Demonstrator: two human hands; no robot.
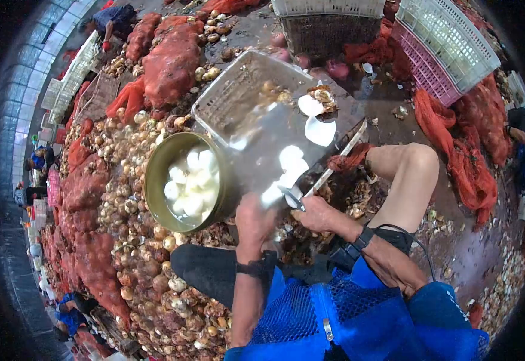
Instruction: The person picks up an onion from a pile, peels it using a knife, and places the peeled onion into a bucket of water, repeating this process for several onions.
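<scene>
My left hand [255, 219], blurred by motion, has its fingers around a whitish peeled onion [270, 196]. Beside it, my right hand [315, 214] is closed on a knife [292, 197] whose dark handle shows at the fingers. Peeled white onions [291, 157] lie on a grey surface just beyond both hands, with larger white pieces [320, 130] farther off. To the left stands an olive bucket [152, 188] holding several peeled onions [194, 185] in cloudy liquid. Behind it sits a translucent plastic crate [214, 99] with a few blurred pieces inside.
Unpeeled onions [148, 259] are heaped along the left, next to red mesh sacks [172, 63]. Stacked crates [446, 42] stand at the back right, near loose red netting [455, 162]. Onion skins litter the ground. Other people [115, 21] are at the edges.
</scene>
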